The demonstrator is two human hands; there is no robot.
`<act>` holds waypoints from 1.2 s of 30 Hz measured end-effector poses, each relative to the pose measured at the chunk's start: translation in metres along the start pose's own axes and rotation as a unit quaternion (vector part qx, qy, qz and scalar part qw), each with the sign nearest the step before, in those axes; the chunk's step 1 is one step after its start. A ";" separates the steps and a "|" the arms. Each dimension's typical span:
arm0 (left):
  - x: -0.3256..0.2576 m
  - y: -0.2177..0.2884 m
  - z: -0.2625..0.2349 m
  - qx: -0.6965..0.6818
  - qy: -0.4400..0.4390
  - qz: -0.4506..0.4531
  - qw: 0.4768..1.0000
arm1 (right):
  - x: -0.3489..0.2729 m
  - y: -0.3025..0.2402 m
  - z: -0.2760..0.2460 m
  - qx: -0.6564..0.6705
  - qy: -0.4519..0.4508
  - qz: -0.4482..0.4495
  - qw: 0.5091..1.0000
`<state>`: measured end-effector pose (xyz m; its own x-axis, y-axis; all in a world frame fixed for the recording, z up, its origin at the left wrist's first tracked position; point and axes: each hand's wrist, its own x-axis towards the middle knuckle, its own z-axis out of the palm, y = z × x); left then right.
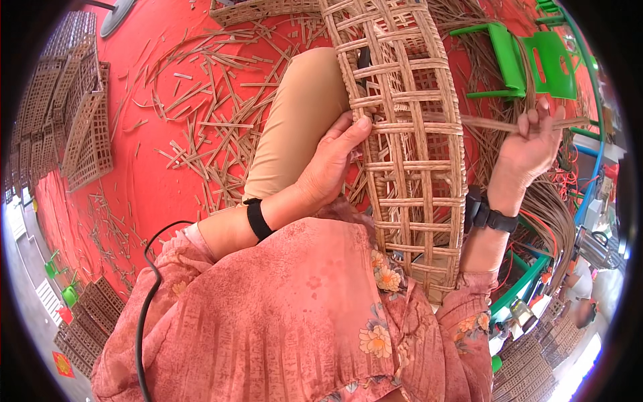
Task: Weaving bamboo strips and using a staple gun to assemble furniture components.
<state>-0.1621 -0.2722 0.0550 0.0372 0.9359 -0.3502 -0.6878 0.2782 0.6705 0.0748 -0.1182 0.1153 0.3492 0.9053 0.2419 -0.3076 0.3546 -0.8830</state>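
A brown open-weave basket (418, 144) stands on edge across my lap, its lattice of paired strands facing up. My left hand (333, 159) grips the basket's left rim, thumb on top and fingers behind it. Off to the right of the basket, my right hand (529, 144) is closed round a flat brown weaving strip (489, 122). The strip runs from the basket's right side through my fingers and out past them. What my left fingers touch behind the rim is hidden.
Cut strip scraps (214, 127) litter the red floor covering (134, 221). Stacked woven baskets (84, 120) stand at left. Green plastic chairs (502, 60) and a bundle of long strips (552, 214) lie at right, near a green metal frame (526, 278). Another basket (258, 10) sits ahead.
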 end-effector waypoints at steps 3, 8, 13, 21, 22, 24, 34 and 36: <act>0.000 0.000 0.001 0.006 0.000 0.003 1.000 | -0.011 -0.012 0.014 -0.064 -0.050 0.014 0.997; 0.001 -0.003 0.000 0.007 0.000 0.008 1.000 | -0.018 0.009 0.005 -0.226 -0.182 0.170 0.942; 0.005 -0.008 0.000 -0.075 0.011 0.006 0.997 | -0.034 0.035 -0.011 -0.313 -0.330 0.289 0.842; 0.004 -0.006 0.001 -0.073 0.011 0.006 0.997 | -0.070 0.035 0.021 -0.108 -0.343 0.391 0.847; 0.005 -0.008 0.000 -0.076 0.009 0.007 0.997 | -0.071 0.030 0.027 -0.110 -0.335 0.419 0.836; 0.004 -0.007 -0.001 -0.080 0.009 0.010 0.997 | -0.073 0.024 0.033 -0.112 -0.329 0.448 0.823; 0.003 -0.003 0.000 -0.088 -0.014 0.002 0.996 | -0.065 0.034 0.023 -0.089 -0.364 0.404 0.834; 0.003 -0.003 0.000 -0.088 -0.012 0.002 0.996 | -0.069 0.026 0.032 -0.063 -0.359 0.411 0.836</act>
<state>-0.1604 -0.2702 0.0518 0.0495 0.9424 -0.3308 -0.8038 0.2342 0.5469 0.0141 -0.1636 0.0885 -0.5692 0.7538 -0.3283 -0.0716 -0.4432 -0.8935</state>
